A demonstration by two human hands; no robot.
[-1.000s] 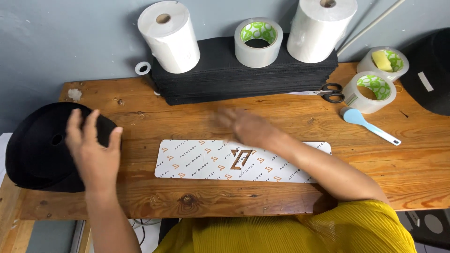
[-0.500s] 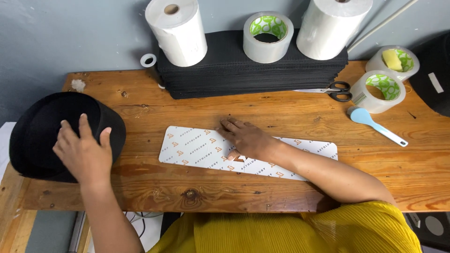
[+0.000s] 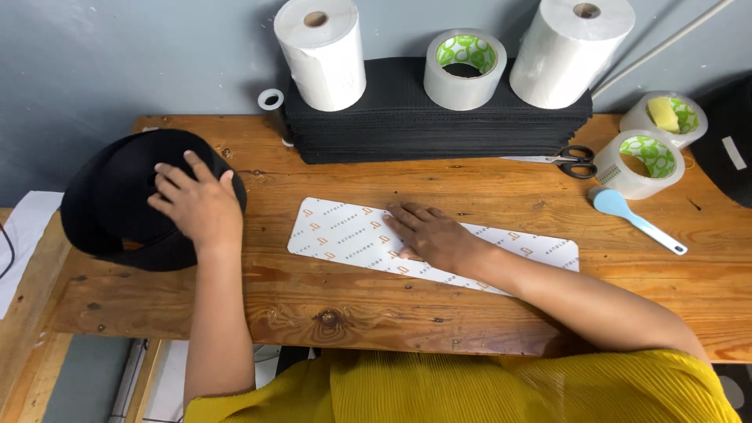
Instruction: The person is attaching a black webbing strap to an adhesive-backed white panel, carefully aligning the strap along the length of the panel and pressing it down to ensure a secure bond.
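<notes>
Your left hand (image 3: pixel 196 205) is resting flat on the big black roll (image 3: pixel 125 200) at the left edge of the wooden table (image 3: pixel 470 180), fingers spread, gripping nothing. Your right hand (image 3: pixel 432 235) is pressing palm-down on the long white patterned card (image 3: pixel 345 235) lying near the table's middle, fingers together and open. Farther back, a black stack (image 3: pixel 423 125) is carrying two white rolls and a tape roll (image 3: pixel 465 69). Scissors (image 3: pixel 578 159) and a blue spoon (image 3: pixel 634 219) are lying to the right.
</notes>
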